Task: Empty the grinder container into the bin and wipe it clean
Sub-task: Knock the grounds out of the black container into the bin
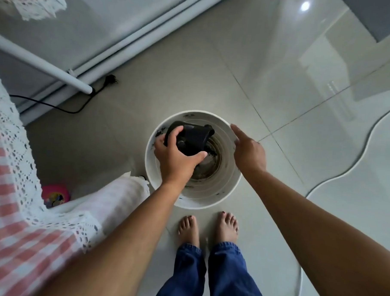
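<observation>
The left hand [175,157] formed the grip, its fingers wrapped around the black grinder container [193,137], with the thumb along the near side and the fingers over the handle side. The container was held tilted inside the mouth of the white bin [157,168], its open end seemingly turned down and away toward the bin's far wall; the opening itself could not be seen. The right hand [248,151] held nothing: its fingers were extended and loosely spread, the fingertips resting at or just over the bin's right rim, apparently to steady it. Dark residue streaked the inner wall and floor of the bin. The bin stood on the tiled floor [281,84], just in front of the person's 2 bare feet [208,226]. A lace-edged checked cloth [19,207] covered the desk at the left, and a black cable [57,106] lay on the floor beyond it. The step in hand was judged to be the emptying. To do it well, the container should be kept low within the rim, inverted fully and tapped or shaken gently so that fine grounds fall inside, not onto the floor, while the free hand holds the bin still. No wiping cloth was in either hand.
</observation>
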A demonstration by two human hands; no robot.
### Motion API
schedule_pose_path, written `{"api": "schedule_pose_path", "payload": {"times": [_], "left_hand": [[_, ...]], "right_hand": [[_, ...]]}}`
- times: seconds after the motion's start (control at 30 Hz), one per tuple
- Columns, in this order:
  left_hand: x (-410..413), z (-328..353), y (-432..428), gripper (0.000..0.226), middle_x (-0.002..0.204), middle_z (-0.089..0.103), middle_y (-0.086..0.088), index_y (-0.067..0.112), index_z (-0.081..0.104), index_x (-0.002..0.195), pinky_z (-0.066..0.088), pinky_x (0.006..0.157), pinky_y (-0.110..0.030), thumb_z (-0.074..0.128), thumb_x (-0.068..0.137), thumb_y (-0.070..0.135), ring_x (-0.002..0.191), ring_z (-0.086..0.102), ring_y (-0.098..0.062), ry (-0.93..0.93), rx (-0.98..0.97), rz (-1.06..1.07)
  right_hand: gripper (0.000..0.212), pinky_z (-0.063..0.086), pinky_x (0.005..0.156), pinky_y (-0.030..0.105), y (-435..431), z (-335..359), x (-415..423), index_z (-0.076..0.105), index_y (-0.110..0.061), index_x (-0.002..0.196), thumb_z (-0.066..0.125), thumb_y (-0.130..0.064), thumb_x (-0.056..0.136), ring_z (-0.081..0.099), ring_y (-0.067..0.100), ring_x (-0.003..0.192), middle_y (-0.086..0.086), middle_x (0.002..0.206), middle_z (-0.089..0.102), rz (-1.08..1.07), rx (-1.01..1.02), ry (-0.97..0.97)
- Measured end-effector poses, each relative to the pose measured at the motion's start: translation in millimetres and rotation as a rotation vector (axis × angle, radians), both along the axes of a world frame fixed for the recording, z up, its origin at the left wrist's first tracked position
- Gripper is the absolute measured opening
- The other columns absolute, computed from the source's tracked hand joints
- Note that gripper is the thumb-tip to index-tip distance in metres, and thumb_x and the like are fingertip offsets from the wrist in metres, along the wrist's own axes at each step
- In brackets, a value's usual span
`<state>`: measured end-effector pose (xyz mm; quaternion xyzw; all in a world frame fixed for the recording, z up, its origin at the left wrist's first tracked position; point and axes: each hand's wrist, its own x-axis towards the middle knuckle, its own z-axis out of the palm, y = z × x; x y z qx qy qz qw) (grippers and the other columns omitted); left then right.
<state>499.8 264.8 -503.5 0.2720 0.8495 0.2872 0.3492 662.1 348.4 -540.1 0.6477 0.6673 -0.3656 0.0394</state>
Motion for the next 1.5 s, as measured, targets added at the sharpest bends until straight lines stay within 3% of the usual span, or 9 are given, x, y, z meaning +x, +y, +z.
{"api": "schedule_pose_path", "payload": {"times": [0.17, 0.37, 0.6, 0.97, 1.07, 1.2, 1.3, 1.4, 1.5], "left_hand": [[15, -3, -7, 0.086, 0.148, 0.036, -0.016, 0.026, 0.057, 0.136, 0.047, 0.093, -0.033, 0.093, 0.059, 0.026, 0.132, 0.036, -0.037, 0.355, 0.096, -0.131], [15, -11, -22, 0.084, 0.147, 0.039, -0.023, 0.023, 0.056, 0.137, 0.042, 0.107, -0.047, 0.091, 0.061, 0.031, 0.133, 0.038, -0.041, 0.617, 0.119, -0.324], [14, -15, -33, 0.087, 0.143, 0.028, -0.011, 0.031, 0.051, 0.132, 0.037, 0.105, -0.053, 0.091, 0.056, 0.029, 0.132, 0.035, -0.036, 0.933, 0.165, -0.539], [17, -12, -26, 0.089, 0.144, 0.033, -0.013, 0.035, 0.047, 0.132, 0.035, 0.103, -0.054, 0.09, 0.054, 0.035, 0.132, 0.037, -0.037, 0.938, 0.059, -0.422], [15, -3, -17, 0.087, 0.142, 0.043, -0.017, 0.03, 0.056, 0.132, 0.04, 0.099, -0.054, 0.09, 0.052, 0.035, 0.127, 0.043, -0.041, 0.756, 0.003, -0.216], [-3, 5, -6, 0.077, 0.143, 0.037, -0.007, 0.037, 0.053, 0.132, 0.045, 0.104, -0.044, 0.086, 0.062, 0.03, 0.127, 0.043, -0.029, 0.121, -0.097, 0.232], [-17, 14, -7, 0.062, 0.139, 0.052, -0.005, 0.035, 0.057, 0.126, 0.053, 0.084, -0.035, 0.084, 0.072, 0.021, 0.11, 0.059, -0.019, -0.353, -0.017, 0.462], [-22, 41, -11, 0.048, 0.127, 0.06, -0.001, 0.033, 0.059, 0.128, 0.048, 0.078, -0.037, 0.073, 0.083, 0.023, 0.103, 0.059, -0.018, -0.705, -0.087, 0.509], [-24, 74, -13, 0.021, 0.11, 0.058, -0.007, 0.026, 0.063, 0.105, 0.051, 0.093, -0.051, 0.069, 0.084, 0.026, 0.096, 0.058, -0.025, -0.893, -0.132, 0.53]], "right_hand": [[0.051, 0.058, 0.084, 0.046, -1, -3, 2, 0.035, -0.047, 0.147, 0.04, -0.021, 0.103, 0.069, 0.029, 0.095, 0.007, 0.114, 0.074, -0.03, 0.007, -0.003], [0.051, 0.058, 0.08, 0.042, -1, -9, 4, 0.036, -0.05, 0.145, 0.042, -0.022, 0.104, 0.068, 0.026, 0.091, 0.005, 0.111, 0.074, -0.053, 0.003, -0.001], [0.052, 0.059, 0.076, 0.039, -1, -16, 4, 0.033, -0.052, 0.146, 0.041, -0.022, 0.104, 0.068, 0.024, 0.087, 0.002, 0.111, 0.074, -0.047, 0.003, -0.01], [0.055, 0.059, 0.079, 0.039, -3, -16, 8, 0.033, -0.05, 0.147, 0.04, -0.018, 0.102, 0.068, 0.025, 0.093, 0.003, 0.114, 0.074, -0.045, 0.023, -0.007], [0.054, 0.056, 0.072, 0.034, -3, -13, 9, 0.035, -0.05, 0.146, 0.041, -0.019, 0.102, 0.067, 0.024, 0.091, 0.003, 0.115, 0.073, -0.069, 0.003, 0.004], [0.055, 0.053, 0.074, 0.033, -3, -2, 13, 0.038, -0.049, 0.145, 0.041, -0.016, 0.102, 0.066, 0.025, 0.098, 0.003, 0.122, 0.07, -0.096, -0.042, 0.026], [0.049, 0.051, 0.092, 0.039, -2, 22, 14, 0.039, -0.04, 0.148, 0.044, -0.024, 0.102, 0.059, 0.026, 0.121, 0.001, 0.14, 0.059, -0.105, -0.034, 0.041], [0.046, 0.047, 0.102, 0.038, 2, 54, 9, 0.048, -0.035, 0.144, 0.052, -0.034, 0.098, 0.057, 0.021, 0.124, -0.003, 0.142, 0.057, -0.131, -0.026, 0.179], [0.048, 0.05, 0.097, 0.033, 10, 98, 1, 0.06, -0.029, 0.134, 0.068, -0.043, 0.089, 0.064, 0.014, 0.109, -0.004, 0.126, 0.067, -0.245, -0.203, 0.475]]}}
